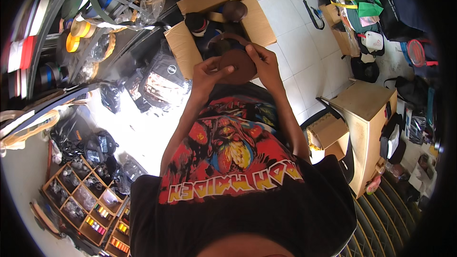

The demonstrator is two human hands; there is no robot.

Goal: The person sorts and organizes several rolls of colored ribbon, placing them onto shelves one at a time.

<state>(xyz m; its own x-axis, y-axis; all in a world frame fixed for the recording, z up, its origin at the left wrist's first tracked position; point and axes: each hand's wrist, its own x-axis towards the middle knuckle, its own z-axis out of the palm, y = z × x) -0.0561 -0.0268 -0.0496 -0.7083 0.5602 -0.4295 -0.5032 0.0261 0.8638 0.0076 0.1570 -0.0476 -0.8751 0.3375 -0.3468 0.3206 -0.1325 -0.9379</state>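
Both my hands hold a flat, dark brown roll [239, 66] that looks like wound webbing, in front of my chest. My left hand [208, 77] grips its left side, thumb resting on the flat face near the middle. On the opposite side, my right hand [264, 63] pinches the upper right rim between thumb and fingers. Just beyond stands an open cardboard box [259, 18] with its flaps spread. Inside it lie another brown roll [234, 11], a black roll [194, 21] and other dark pieces, partly hidden by my hands and the held roll.
Left of the box, a packed black backpack [166, 71] lies on the floor. Shelves with yellow rolls [73, 43] line the left side. A compartment rack [78, 197] holds thread spools at lower left. On the right are a wooden cabinet [364, 97] and a smaller carton [328, 131].
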